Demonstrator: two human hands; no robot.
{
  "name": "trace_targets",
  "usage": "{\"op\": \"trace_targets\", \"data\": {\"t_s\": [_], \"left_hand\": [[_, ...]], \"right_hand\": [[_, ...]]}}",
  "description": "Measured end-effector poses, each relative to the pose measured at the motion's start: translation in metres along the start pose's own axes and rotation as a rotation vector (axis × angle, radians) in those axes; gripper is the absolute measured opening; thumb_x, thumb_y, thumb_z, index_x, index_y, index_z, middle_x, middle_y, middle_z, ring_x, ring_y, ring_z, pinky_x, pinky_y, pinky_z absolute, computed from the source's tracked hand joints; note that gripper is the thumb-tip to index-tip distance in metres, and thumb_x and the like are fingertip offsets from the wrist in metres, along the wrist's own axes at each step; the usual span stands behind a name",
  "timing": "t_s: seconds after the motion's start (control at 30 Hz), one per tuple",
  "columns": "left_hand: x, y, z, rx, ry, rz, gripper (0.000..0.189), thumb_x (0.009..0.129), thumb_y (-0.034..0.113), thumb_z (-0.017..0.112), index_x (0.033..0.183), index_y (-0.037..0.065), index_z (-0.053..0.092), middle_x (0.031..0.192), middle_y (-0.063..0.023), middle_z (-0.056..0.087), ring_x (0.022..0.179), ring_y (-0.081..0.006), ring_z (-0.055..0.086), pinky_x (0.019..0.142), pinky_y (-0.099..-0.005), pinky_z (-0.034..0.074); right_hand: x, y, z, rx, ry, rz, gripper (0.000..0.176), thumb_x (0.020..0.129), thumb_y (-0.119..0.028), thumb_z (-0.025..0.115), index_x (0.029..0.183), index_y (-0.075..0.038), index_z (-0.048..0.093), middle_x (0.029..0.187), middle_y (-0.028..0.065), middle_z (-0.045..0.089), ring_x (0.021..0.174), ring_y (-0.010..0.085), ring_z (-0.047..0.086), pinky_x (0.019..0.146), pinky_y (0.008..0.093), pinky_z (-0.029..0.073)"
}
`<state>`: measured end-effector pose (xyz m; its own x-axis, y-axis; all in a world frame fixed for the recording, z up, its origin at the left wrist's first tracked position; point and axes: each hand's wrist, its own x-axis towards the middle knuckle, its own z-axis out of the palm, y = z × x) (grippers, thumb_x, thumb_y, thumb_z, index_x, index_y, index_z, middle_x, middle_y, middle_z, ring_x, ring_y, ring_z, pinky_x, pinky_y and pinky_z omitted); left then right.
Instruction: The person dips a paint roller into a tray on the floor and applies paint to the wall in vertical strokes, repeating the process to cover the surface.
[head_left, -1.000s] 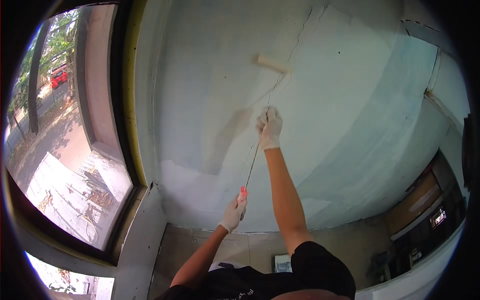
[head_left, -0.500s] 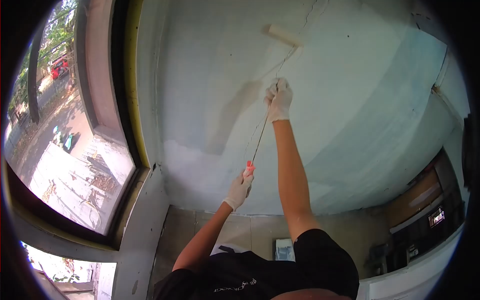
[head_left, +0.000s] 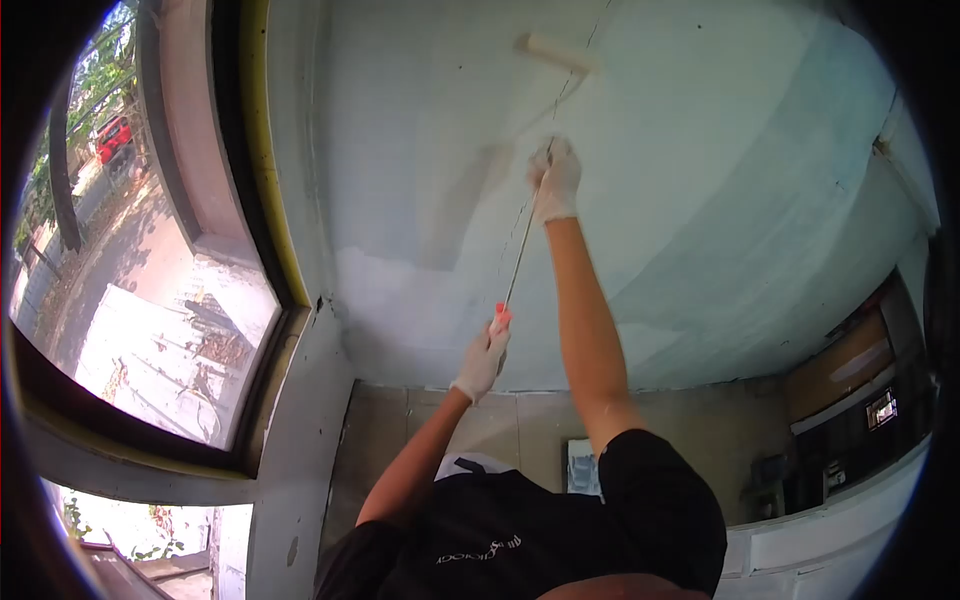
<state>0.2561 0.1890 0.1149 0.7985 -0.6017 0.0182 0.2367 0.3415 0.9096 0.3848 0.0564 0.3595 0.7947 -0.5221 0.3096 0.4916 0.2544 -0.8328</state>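
We have our left hand [head_left: 480, 367], in a thin pale glove, closed around the red-tipped handle [head_left: 502, 318], near the centre of the frame. Our right hand [head_left: 558, 182], gloved also, is clamped higher up on the thin rod [head_left: 521, 255]. From there the rod goes to the roller [head_left: 553, 56], at upper centre, slightly blurred, over or very near the pale wall [head_left: 700, 150]; if it presses there, we cannot tell. A thin crack [head_left: 597, 30] runs beside it, and a shadow [head_left: 468, 215] lies to its left. Farther out, the yellow frame strip [head_left: 268, 160] stands at upper left, and a whitish-blue object [head_left: 582, 466] is at lower centre. For good rolling, in our judgement, we should guide with the upper hand, push evenly from the handle, keep the roller flat, and pass gently over the crack, so that its edge leaves no line.
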Motion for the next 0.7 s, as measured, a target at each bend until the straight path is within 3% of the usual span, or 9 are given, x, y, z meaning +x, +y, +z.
{"op": "trace_targets", "data": {"t_s": [0.1,0.17,0.3,0.47,0.53,0.7], "left_hand": [[0.021,0.019,0.006,0.034,0.001,-0.003,0.038,0.097,0.031,0.054,0.124,0.003,0.050,0.063,0.0053,0.043,0.050,-0.0052,0.039,0.045,-0.0248,0.034],[0.020,0.015,0.005,-0.021,-0.030,-0.014,0.043,0.097,0.031,0.054,0.129,0.002,0.047,0.064,0.0045,0.043,0.051,-0.0055,0.039,0.045,-0.0248,0.034],[-0.008,-0.031,-0.010,0.032,0.023,-0.095,0.043,0.097,0.031,0.054,0.128,0.003,0.048,0.065,0.0043,0.044,0.052,-0.0059,0.040,0.046,-0.0253,0.034],[-0.073,-0.106,-0.042,0.048,0.108,-0.163,0.035,0.098,0.028,0.052,0.123,0.005,0.053,0.064,0.0051,0.044,0.053,-0.0057,0.040,0.048,-0.0252,0.033],[-0.097,-0.135,-0.056,0.011,0.121,-0.188,0.033,0.100,0.029,0.050,0.127,0.010,0.049,0.064,0.0073,0.042,0.048,-0.0026,0.035,0.043,-0.0212,0.029],[-0.136,-0.166,-0.070,0.003,0.179,-0.302,0.033,0.101,0.029,0.050,0.129,0.011,0.050,0.065,0.0103,0.041,0.049,-0.0012,0.033,0.043,-0.0203,0.026]], "right_hand": [[0.020,-0.022,0.009,0.000,-0.064,-0.044,0.023,0.100,-0.023,0.045,0.079,-0.013,0.048,0.056,-0.0061,0.033,0.045,0.0066,0.026,0.042,0.0250,0.016],[0.017,-0.020,0.009,-0.006,-0.038,-0.039,0.022,0.099,-0.022,0.047,0.078,-0.014,0.048,0.056,-0.0060,0.033,0.046,0.0070,0.026,0.042,0.0258,0.016],[-0.018,0.022,-0.014,-0.031,0.016,0.047,0.029,0.103,-0.026,0.043,0.078,-0.013,0.047,0.057,-0.0066,0.032,0.046,0.0062,0.024,0.041,0.0241,0.015],[-0.076,0.105,-0.057,-0.053,0.060,0.175,0.024,0.101,-0.024,0.041,0.079,-0.015,0.044,0.055,-0.0068,0.032,0.043,0.0059,0.025,0.040,0.0253,0.016],[-0.098,0.134,-0.071,-0.028,0.098,0.257,0.025,0.101,-0.025,0.041,0.078,-0.015,0.043,0.056,-0.0060,0.034,0.043,0.0061,0.026,0.040,0.0255,0.016],[-0.132,0.184,-0.093,-0.062,0.224,0.403,0.028,0.104,-0.032,0.041,0.084,-0.014,0.049,0.056,-0.0053,0.034,0.044,0.0076,0.026,0.040,0.0249,0.017]]}}
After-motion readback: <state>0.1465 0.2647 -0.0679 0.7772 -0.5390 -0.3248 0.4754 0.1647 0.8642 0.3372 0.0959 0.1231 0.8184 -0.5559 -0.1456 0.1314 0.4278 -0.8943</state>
